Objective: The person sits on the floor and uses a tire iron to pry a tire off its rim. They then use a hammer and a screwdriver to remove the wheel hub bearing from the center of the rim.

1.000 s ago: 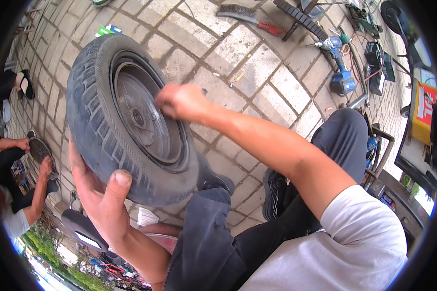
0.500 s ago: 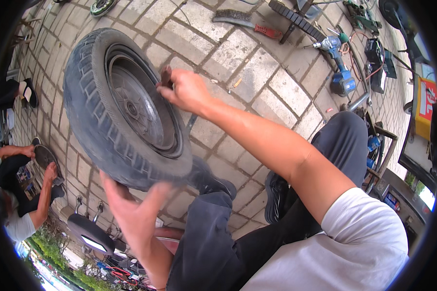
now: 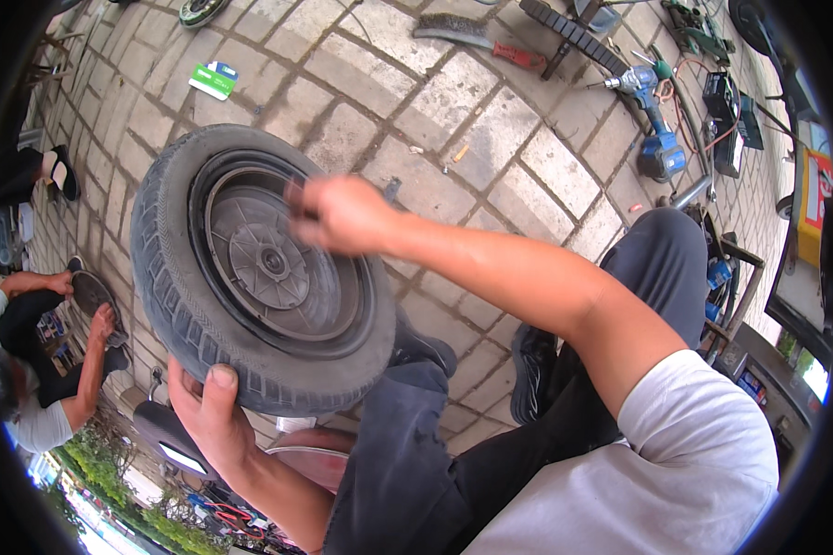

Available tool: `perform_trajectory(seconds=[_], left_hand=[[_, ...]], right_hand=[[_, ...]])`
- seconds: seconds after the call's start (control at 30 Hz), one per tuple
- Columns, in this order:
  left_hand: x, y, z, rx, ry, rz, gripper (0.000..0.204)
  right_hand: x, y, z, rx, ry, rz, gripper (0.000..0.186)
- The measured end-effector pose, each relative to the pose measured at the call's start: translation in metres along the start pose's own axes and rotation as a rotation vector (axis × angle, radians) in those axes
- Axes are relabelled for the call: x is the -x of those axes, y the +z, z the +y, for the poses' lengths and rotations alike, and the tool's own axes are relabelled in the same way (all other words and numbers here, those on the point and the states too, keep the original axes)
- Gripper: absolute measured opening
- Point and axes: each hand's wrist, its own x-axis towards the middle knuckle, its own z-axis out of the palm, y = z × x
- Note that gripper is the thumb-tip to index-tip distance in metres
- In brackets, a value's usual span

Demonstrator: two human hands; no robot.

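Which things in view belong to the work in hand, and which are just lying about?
In use:
- tire, gripped low by the left hand
- wheel inside it; the blurred right hand is at its edge

Apparently lying about, untouched:
- blue drill
- red-handled brush
- green-and-white packet

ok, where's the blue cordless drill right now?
The blue drill lies on the paving at the head view's upper right, right of the red-handled brush and beyond the person's right knee.
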Motion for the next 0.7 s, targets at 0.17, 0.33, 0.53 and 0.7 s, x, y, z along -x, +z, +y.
perform_trajectory(seconds=[0.17,0.33,0.53,0.7], left_hand=[[-0.01,-0.009,-0.003,-0.039,-0.001,0.027,0.071],[-0.014,-0.005,-0.004,-0.051,0.002,0.05,0.064],[-0.013,-0.006,-0.003,-0.091,0.075,0.087,0.059],[-0.027,0.0,0.003,-0.091,0.124,0.1,0.063]], right_hand=[[-0.009,-0.008,0.038,0.069,0.2,0.378,0.021],[0.01,0.0,0.028,0.073,0.051,0.117,0.021],[0.009,-0.059,0.068,0.098,0.432,0.131,0.028],[0.04,-0.12,0.111,0.39,0.515,-0.394,0.032]])
